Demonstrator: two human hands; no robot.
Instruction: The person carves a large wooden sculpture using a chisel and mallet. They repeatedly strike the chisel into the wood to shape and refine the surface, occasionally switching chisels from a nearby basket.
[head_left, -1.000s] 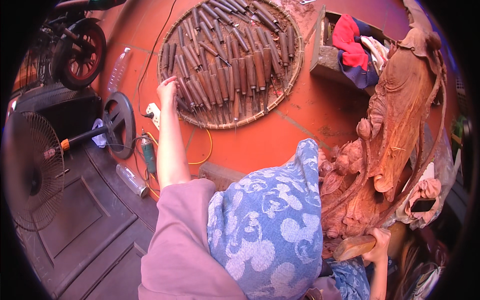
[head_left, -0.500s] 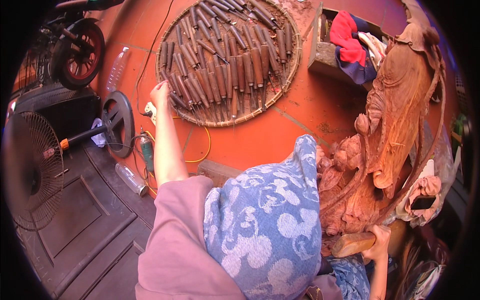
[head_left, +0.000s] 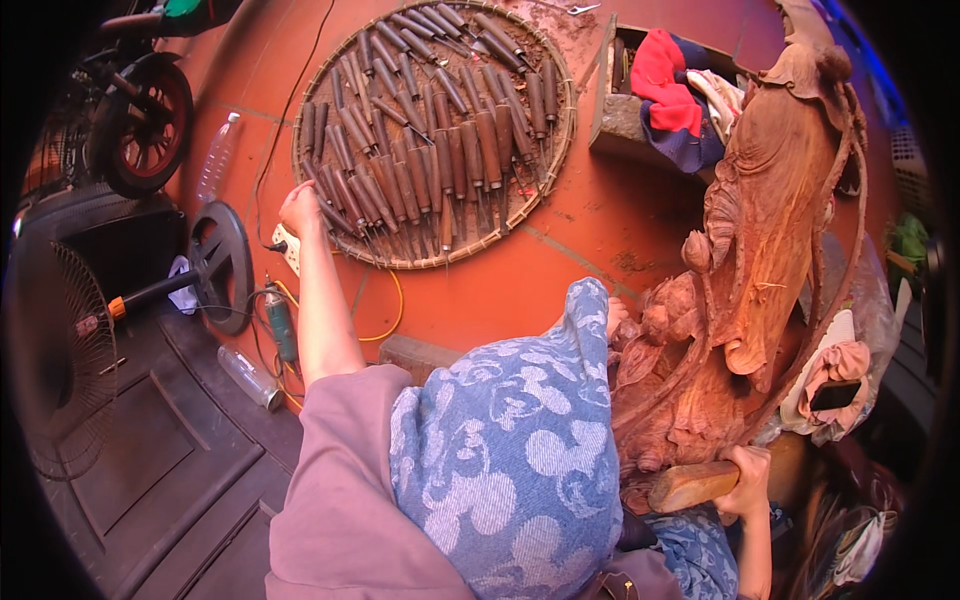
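Stretched forward, my left hand [head_left: 300, 208] is at the left rim of a round woven tray [head_left: 478, 250]. Its fingers are curled closed; whatever they grip is hidden. Several wooden-handled carving chisels [head_left: 460, 160] lie in rows across the tray, their metal blades partly visible. Low on the right, my right hand [head_left: 746, 482] is wrapped round a wooden mallet [head_left: 690, 487] with a block-like end. That mallet is beside the lower part of a large reddish wood carving [head_left: 770, 230] with flower buds and curving stems. Blue patterned cloth [head_left: 510, 450] covers my lap between my arms.
A power strip [head_left: 287, 248] and a green power tool [head_left: 281, 325] with cords lie near my left forearm. Left are a fan [head_left: 60, 350], a wheel [head_left: 145, 130] and two plastic bottles [head_left: 218, 160]. A wooden box [head_left: 622, 125] holding cloths stands behind the carving.
The whole view has shifted, so the tray and the carving appear farther left. My left hand stays at the tray's rim, and my right hand keeps the mallet beside the carving.
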